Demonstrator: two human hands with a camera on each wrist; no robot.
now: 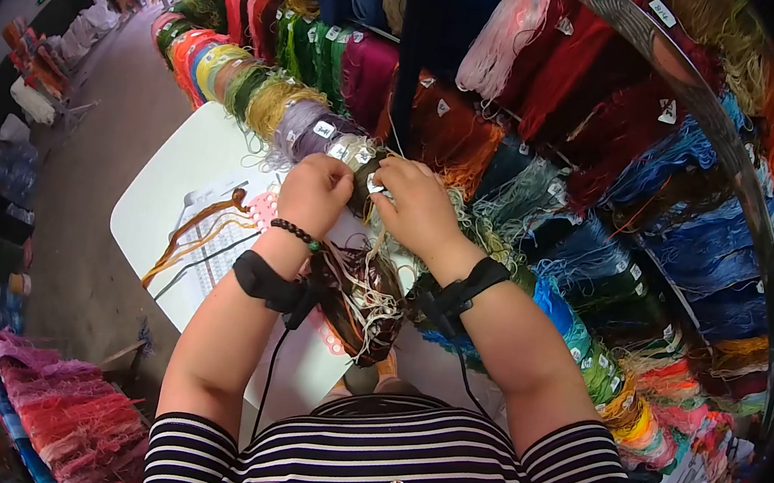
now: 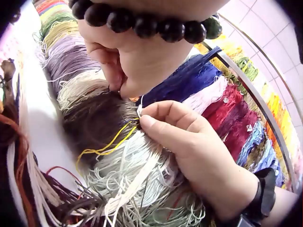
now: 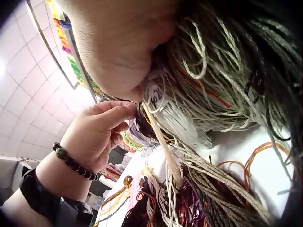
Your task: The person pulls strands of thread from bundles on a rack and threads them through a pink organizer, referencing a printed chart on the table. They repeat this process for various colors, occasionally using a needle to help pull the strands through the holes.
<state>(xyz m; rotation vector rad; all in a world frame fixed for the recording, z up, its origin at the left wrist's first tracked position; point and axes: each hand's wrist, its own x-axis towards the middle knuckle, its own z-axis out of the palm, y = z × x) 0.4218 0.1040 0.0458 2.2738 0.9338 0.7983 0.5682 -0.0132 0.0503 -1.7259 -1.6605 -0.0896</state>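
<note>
Working well here calls for small, close fingertip moves: the strands on the dark brown hank (image 2: 92,123) look fine and snag-prone, so it would be best to isolate a few at the binding, keep them taut between the two hands, and draw slowly along their length, leaving the white tag (image 1: 374,184) flat and readable. The yellow strands (image 2: 102,151) crossing the hank seem the likeliest to catch, and the fluffy pale hank (image 2: 135,170) beside it could tangle in if dragged. The dark brown hank lies ahead of the person, between 11 and 12 o'clock, in the row of hanks, with the lavender hank (image 1: 300,127) further along toward 10 o'clock. The left hand (image 1: 314,195) is at its 10 o'clock side, fingers curled in and thumb closed against them, pinching at the hank's edge; just which strand it has is too fine to tell. The right hand (image 1: 417,209) comes in from 4 o'clock, thumb and forefinger almost meeting and pinching the white tag, the other fingers bent. The hands are near each other but apart. Nearer the body, at 6 o'clock from them, a loose bundle of threads (image 1: 366,301) lies by the white table (image 1: 148,205)
</note>
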